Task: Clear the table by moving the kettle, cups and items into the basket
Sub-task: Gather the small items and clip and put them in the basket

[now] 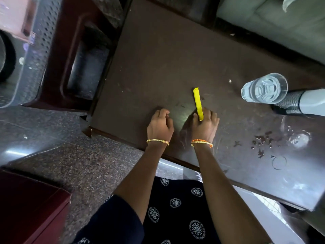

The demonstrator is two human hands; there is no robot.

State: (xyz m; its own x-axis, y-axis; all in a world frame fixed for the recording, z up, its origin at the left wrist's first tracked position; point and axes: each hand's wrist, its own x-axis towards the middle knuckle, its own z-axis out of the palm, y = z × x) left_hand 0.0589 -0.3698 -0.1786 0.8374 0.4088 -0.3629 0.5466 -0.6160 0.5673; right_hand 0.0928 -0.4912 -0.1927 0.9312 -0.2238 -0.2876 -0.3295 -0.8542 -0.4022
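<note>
A narrow yellow strip (197, 102) lies on the dark brown table (158, 59), pointing away from me. My right hand (204, 125) rests on the table with its fingers pinching the strip's near end. My left hand (161, 125) sits beside it near the table's front edge, fingers curled under, with nothing seen in it. A clear drinking glass with water (264, 88) stands at the right. No kettle or basket is in view.
Dark crumbs (263, 140) and ring marks lie on the table's right part. A white and black mesh object (299, 102) sits behind the glass. A dark red chair (73, 55) stands left of the table, a grey sofa (274, 20) beyond it.
</note>
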